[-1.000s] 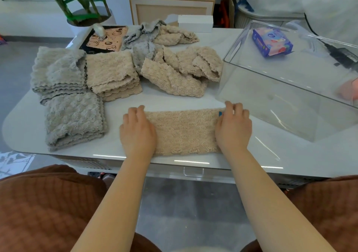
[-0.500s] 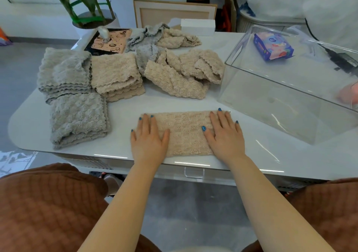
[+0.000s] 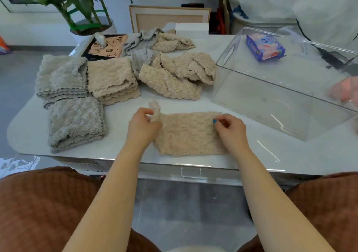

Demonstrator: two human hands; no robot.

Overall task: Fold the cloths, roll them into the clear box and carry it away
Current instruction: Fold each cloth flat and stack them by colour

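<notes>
Flat a moment ago, your left hand [image 3: 142,129] now pinches up a corner of the cloth [image 3: 188,135] and your right hand [image 3: 231,133] pinches its other end. It lies on the worktop [image 3: 120,116] beside the box [image 3: 271,100], so the next fold is likely starting.

Brown ribbed trousers [image 3: 38,203], blue-painted nails [image 3: 214,121]

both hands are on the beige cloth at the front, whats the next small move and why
Probably fold the left end over onto the right end. The left hand pinches the raised left corner of the beige cloth, the right hand pinches its right edge, and it lies as a long strip.
</notes>
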